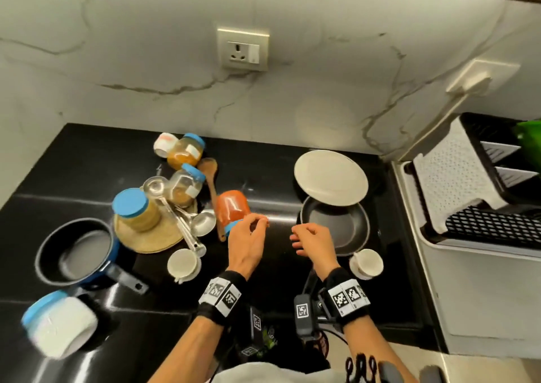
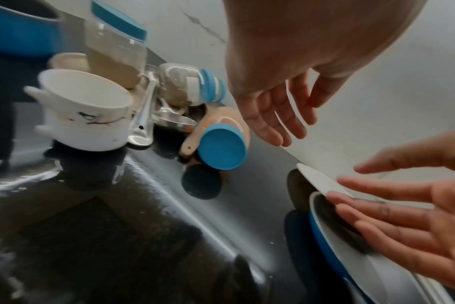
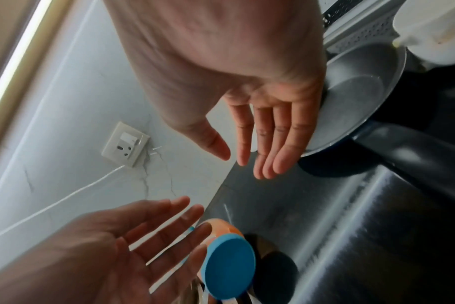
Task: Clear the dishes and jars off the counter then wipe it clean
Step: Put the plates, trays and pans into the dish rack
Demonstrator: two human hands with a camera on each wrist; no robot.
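Neither grip holds anything: the left hand (image 1: 245, 237) hovers with fingers loosely spread just beside the blue lid of the orange jar (image 1: 232, 208), and the right hand (image 1: 312, 240) hangs with relaxed, straight fingers over the near rim of the dark frying pan (image 1: 336, 226). That jar lies on its side on the black surface (image 1: 87, 160), lid toward the person, beside a wooden spoon (image 1: 211, 177). A white plate (image 1: 330, 177) rests tilted on the pan's far rim. To the left stand a blue-lidded jar (image 1: 136, 210) on a round mat (image 1: 152, 235), two more jars, ladles (image 1: 181, 216), a white cup (image 1: 183, 264) and a blue saucepan (image 1: 77, 251). Another cup (image 1: 367, 262) sits by the pan, and a dish rack (image 1: 480, 183) stands on the right.
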